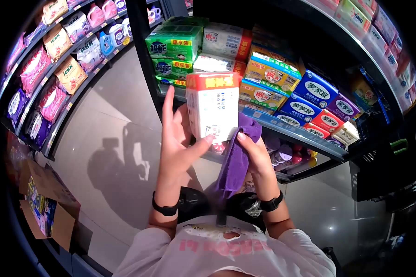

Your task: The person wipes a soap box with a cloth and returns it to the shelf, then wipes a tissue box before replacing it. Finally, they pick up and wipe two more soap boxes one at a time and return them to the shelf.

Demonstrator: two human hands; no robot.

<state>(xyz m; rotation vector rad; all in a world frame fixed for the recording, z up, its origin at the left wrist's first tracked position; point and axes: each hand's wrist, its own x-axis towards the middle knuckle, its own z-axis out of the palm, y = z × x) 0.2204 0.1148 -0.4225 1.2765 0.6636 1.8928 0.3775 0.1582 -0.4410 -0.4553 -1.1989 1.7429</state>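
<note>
A white soap pack [217,108] with a red band along its top stands tilted before me, in front of the shelf. My left hand [175,138] grips it from the left, thumb across the lower front and index finger stretched upward. In my right hand [254,154] a purple cloth [235,161] is pinched, bunched under the thumb and hanging down. The cloth meets the pack's lower right corner. Fingers behind the pack and cloth are partly hidden.
Green soap packs [173,46], similar white packs [224,41], orange-brown packs [272,74] and blue packs [314,90] fill the shelf [286,127]. Detergent bags [58,41] line shelving at left. An open cardboard box [64,203] sits lower left. A black wristband is on each wrist.
</note>
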